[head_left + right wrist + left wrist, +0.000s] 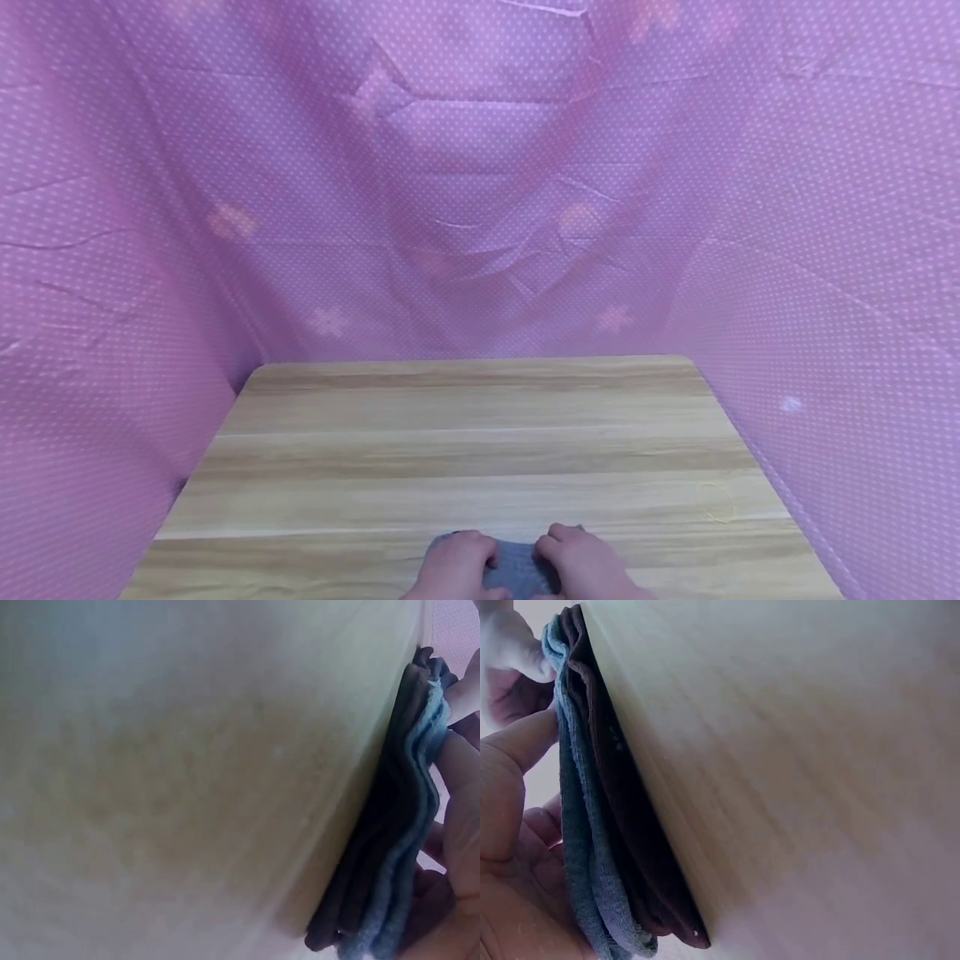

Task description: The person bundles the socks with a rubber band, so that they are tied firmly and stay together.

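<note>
A folded stack of soft cloth (516, 567) lies at the table's near edge in the head view, blue-grey on top. Side-on in the left wrist view, blue-grey layers (581, 832) sit over dark brown or black layers (626, 802). My left hand (456, 565) grips the stack's left part, fingers bent over its far side. On the right part, my right hand (588, 565) holds it the same way. The right wrist view shows the dark layers (367, 847) against the tabletop and the right fingers (457, 761) on the blue-grey side. The kind of cloth article I cannot tell.
The wood-grain table (480, 417) has rounded far corners. A thin yellow loop (734, 506), like a rubber band, lies on its right side. Pink-purple dotted curtains (480, 208) with flowers hang behind the table and along both sides.
</note>
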Motion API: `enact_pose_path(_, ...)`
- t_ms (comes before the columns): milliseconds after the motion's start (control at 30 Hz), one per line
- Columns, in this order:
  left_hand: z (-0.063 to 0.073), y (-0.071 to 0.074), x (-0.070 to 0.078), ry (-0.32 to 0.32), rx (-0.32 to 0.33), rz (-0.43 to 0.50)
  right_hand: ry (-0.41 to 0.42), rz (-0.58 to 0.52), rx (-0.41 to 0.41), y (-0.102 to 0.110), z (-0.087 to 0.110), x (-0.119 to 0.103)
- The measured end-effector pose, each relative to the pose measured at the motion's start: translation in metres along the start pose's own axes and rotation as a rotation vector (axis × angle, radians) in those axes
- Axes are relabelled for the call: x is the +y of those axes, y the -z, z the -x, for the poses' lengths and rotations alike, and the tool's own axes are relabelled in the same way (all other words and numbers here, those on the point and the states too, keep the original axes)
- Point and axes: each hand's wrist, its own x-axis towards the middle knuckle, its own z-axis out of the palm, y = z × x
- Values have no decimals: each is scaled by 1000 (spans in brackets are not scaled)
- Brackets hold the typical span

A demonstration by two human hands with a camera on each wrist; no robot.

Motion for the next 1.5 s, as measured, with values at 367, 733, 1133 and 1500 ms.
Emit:
enact_pose_path(367,8,14,0,19,-9,150,53,-161,35,12,1,10)
enact_pose_path(733,16,23,-17,-8,98,19,45,32,82,27,11,26)
enact_pose_path(1133,16,22,-23,37,37,110,43,27,29,23,14,31)
enact_pose_path(1500,15,22,-17,9,74,72,-102,-214,139,42,16,50)
